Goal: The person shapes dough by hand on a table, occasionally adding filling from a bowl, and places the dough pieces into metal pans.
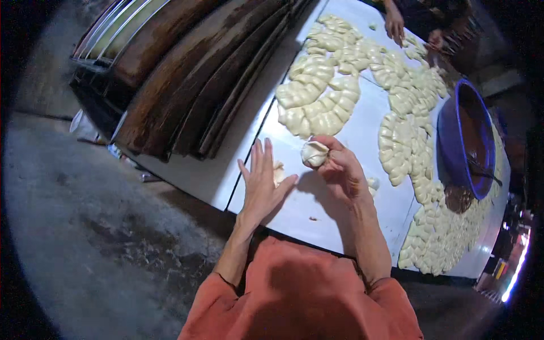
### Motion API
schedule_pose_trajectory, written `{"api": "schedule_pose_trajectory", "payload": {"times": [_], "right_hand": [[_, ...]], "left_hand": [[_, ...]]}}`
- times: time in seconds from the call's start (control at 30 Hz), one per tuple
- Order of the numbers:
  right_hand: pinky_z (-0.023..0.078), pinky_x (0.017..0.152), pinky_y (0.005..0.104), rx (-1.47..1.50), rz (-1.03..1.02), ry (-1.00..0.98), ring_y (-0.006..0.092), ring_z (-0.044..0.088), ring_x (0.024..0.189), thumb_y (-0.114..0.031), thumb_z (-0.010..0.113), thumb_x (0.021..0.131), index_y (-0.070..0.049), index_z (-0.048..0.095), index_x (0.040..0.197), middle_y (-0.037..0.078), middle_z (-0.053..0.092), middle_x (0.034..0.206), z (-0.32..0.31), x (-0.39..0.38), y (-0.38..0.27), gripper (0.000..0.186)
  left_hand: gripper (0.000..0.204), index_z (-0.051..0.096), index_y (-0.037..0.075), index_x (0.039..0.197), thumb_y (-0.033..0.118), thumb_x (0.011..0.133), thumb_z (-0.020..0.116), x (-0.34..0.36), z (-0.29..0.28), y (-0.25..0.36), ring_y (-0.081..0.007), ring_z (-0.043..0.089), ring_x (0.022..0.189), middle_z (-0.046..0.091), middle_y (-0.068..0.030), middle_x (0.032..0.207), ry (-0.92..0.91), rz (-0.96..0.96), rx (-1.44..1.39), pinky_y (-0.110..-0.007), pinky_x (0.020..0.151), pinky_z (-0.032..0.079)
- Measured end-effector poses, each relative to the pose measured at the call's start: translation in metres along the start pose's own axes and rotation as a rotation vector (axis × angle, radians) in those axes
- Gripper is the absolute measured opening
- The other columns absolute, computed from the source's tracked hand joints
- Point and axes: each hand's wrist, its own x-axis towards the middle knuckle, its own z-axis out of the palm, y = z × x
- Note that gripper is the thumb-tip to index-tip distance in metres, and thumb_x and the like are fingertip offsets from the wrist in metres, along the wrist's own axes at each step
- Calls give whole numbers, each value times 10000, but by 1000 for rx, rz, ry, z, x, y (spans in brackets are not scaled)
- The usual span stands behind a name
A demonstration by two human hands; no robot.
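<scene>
My right hand (347,170) is raised a little above the white table (292,214) and pinches a small cupped piece of dough (314,153) between thumb and fingers. Its edges look gathered up, and whatever lies inside cannot be made out. Fingers stretched out, my left hand (259,182) is at the table top to its left. Another piece of dough (278,173) shows partly behind that hand's thumb and fingers. A further pale dough bit (373,184) lies beside my right wrist, mostly hidden by it.
Rows of pale dough pieces (320,107) lie beyond my hands, with more (433,241) to the right. A blue-purple basin (449,139) of brown paste stands at the right. Dark, worn trays (170,85) are stacked at the left. Another person's hand (395,25) reaches in at the far side.
</scene>
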Motion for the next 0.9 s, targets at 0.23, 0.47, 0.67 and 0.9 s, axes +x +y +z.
{"api": "schedule_pose_trajectory", "payload": {"times": [0.23,0.47,0.67,0.9], "right_hand": [[571,755,281,-354,-55,150,139,666,924,-95,649,923,-7,615,1201,87,670,1061,-32,-21,-11,294],[506,755,231,-791,-426,360,101,626,902,-48,731,863,-23,619,1112,54,641,1073,-86,-56,-43,274],[542,712,227,-278,-468,370,103,647,841,-65,739,893,-19,617,1063,59,668,977,-84,-93,-73,214],[536,696,211,41,-445,203,107,659,817,-115,683,953,-33,610,1055,53,675,962,-115,-136,-137,150]], "left_hand": [[509,659,18,1271,278,854,790,36,-25,89,-268,722,1023,727,-184,1130,-186,-100,-657,-375,896,549],[541,457,44,1457,181,970,650,36,18,125,-225,730,975,738,-172,1114,-371,-52,-859,-316,812,567],[873,209,-38,1564,426,969,648,50,74,206,-359,534,1328,464,-298,1479,-79,393,-967,-384,972,522],[886,348,-18,1528,354,860,796,36,173,250,-193,701,895,712,-155,1071,-335,385,-1223,-282,787,550]]}}
